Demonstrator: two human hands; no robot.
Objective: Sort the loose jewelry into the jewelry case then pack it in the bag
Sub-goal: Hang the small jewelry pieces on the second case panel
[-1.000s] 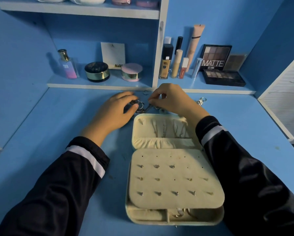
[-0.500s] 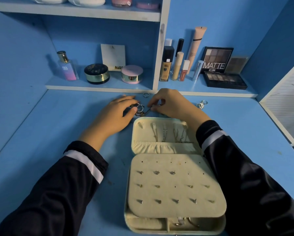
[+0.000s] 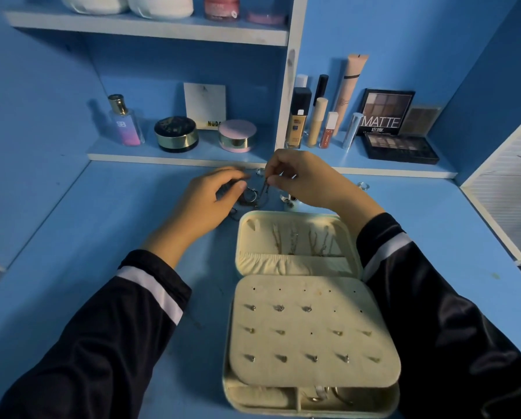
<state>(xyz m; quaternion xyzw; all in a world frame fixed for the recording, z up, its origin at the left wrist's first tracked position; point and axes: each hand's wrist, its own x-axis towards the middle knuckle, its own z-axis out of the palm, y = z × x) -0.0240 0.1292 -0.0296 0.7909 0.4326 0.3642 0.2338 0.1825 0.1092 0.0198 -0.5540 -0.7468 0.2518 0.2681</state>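
Hands at the loose jewelry [image 3: 248, 198]; jewelry case [image 3: 295, 263] open.
A dangling piece [image 3: 264, 189] is pinched by the right hand [image 3: 301, 179]; the left hand [image 3: 214, 196] is curled over the pile, grip not determinable. The case is set just nearer than both hands.

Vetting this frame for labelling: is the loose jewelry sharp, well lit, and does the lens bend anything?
Head view: dim bluish light; the dark metal jewelry pile lies in shadow, slightly blurred. Head view: wide-angle lens slants the white shelf divider; the cream jewelry case is sharp.
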